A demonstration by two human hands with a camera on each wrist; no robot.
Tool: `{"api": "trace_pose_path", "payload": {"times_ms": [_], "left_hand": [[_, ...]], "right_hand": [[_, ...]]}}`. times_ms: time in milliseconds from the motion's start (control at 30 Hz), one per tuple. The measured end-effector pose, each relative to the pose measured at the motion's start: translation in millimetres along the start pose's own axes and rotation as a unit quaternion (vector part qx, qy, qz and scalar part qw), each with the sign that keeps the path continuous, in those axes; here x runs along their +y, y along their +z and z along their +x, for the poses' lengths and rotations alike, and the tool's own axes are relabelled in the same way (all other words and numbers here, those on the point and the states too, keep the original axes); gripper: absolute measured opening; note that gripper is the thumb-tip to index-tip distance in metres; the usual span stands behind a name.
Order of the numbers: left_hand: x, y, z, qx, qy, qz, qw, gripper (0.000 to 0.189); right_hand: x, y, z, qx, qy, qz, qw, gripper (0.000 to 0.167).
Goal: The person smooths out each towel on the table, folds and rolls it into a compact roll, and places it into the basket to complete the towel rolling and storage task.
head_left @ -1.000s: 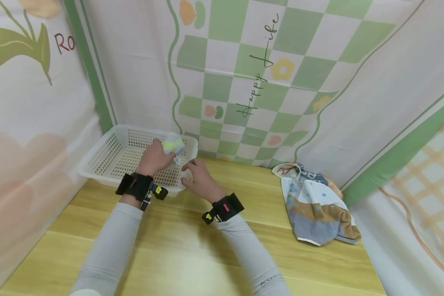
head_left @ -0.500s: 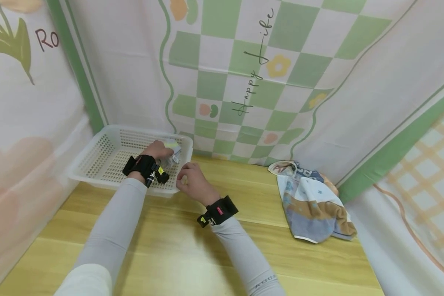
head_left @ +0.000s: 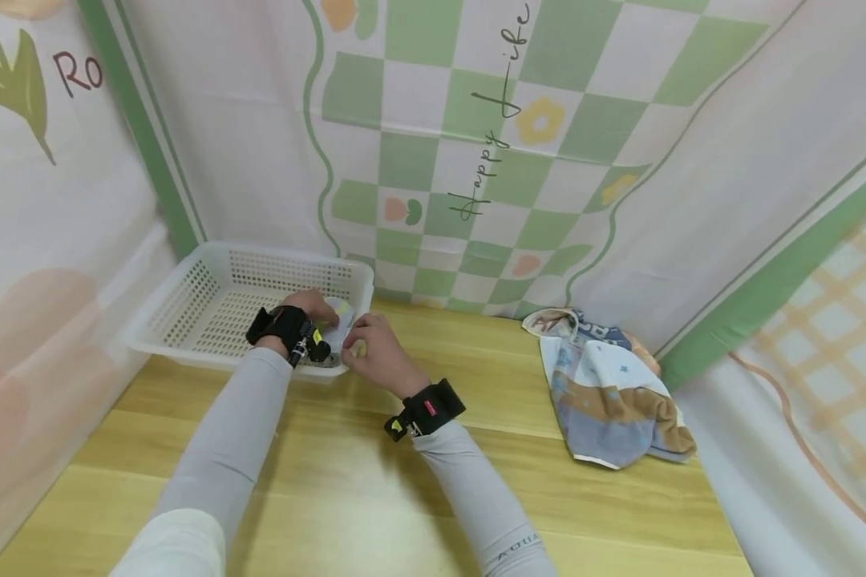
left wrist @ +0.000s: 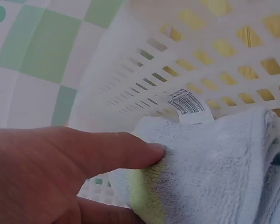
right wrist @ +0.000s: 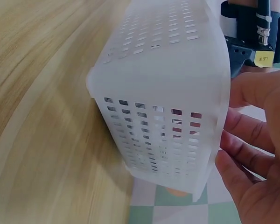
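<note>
My left hand point(head_left: 309, 304) is down inside the white plastic basket point(right wrist: 172, 79), at its right end. Between its thumb and finger is a folded pale towel point(left wrist: 205, 158) with a yellow-green patch; a barcode label point(left wrist: 191, 105) sticks out from the towel's edge. In the head view the hand covers much of this towel point(head_left: 341, 314). My right hand point(head_left: 380, 350) holds the basket's right rim near its front corner, fingers bent around the edge in the right wrist view.
The basket stands at the table's back left, close to the printed curtain point(head_left: 433, 184). A heap of brown, white and grey-blue cloths point(head_left: 613, 393) lies at the right on the wooden table point(head_left: 346, 481). Both wrists carry black camera straps.
My left hand has lowered the towel into the basket's right end. My right hand has closed its fingers at the rim. The whole head view has shifted slightly.
</note>
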State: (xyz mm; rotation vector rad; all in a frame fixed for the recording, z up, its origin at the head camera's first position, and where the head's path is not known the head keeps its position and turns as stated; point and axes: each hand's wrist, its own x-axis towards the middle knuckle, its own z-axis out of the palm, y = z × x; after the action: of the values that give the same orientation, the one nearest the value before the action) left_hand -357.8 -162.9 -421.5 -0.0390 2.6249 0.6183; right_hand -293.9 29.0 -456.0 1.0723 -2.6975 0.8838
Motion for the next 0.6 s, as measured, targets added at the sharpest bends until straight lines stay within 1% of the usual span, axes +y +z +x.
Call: {"api": "trace_pose_path", "payload": {"times_ms": [100,200,233,300,367,400,433,467,533,600], "left_hand": [[2.3,2.0,-2.8,-0.001,0.012,-0.006,0.9999,0.029],[7.6,4.6,-10.2,0.025,0.036,-0.020,0.9989,0.033],[10.7,6.2,-12.7,0.036,0.051,-0.029,0.9976,0.035],[17.5,9.3,-20.2,0.072,0.098,-0.033,0.9921,0.043],[25.3,12.9,-29.2,0.098,0.152,-0.049,0.9823,0.049],[29.1,15.9,-33.9,0.111,0.177,-0.062,0.9760,0.045],[33.0,18.5,-40.3,0.122,0.203,-0.073,0.9687,0.047],[36.0,21.9,-46.8,0.135,0.231,-0.083,0.9601,0.048],[41.7,31.6,-58.9,0.149,0.272,-0.112,0.9442,0.044],[46.7,46.0,-69.2,0.169,0.312,-0.132,0.9255,0.038]], "right_hand": [[0,-3,-3.6,-0.003,0.002,0.008,1.0000,0.007],[1,-5,-7.3,-0.003,0.004,0.010,0.9999,0.007],[1,-5,-8.6,-0.002,0.004,0.009,1.0000,0.007],[3,-5,-11.4,-0.002,0.000,0.008,1.0000,0.008],[6,-5,-15.3,-0.003,-0.007,0.010,0.9999,0.010],[7,-5,-17.7,-0.003,-0.011,0.012,0.9999,0.012],[8,-6,-20.7,-0.004,-0.014,0.017,0.9997,0.015],[9,-7,-24.5,-0.006,-0.016,0.025,0.9995,0.018],[13,-9,-33.6,-0.003,-0.015,0.038,0.9992,0.023],[19,-14,-45.7,0.001,-0.009,0.048,0.9988,0.026]]}}
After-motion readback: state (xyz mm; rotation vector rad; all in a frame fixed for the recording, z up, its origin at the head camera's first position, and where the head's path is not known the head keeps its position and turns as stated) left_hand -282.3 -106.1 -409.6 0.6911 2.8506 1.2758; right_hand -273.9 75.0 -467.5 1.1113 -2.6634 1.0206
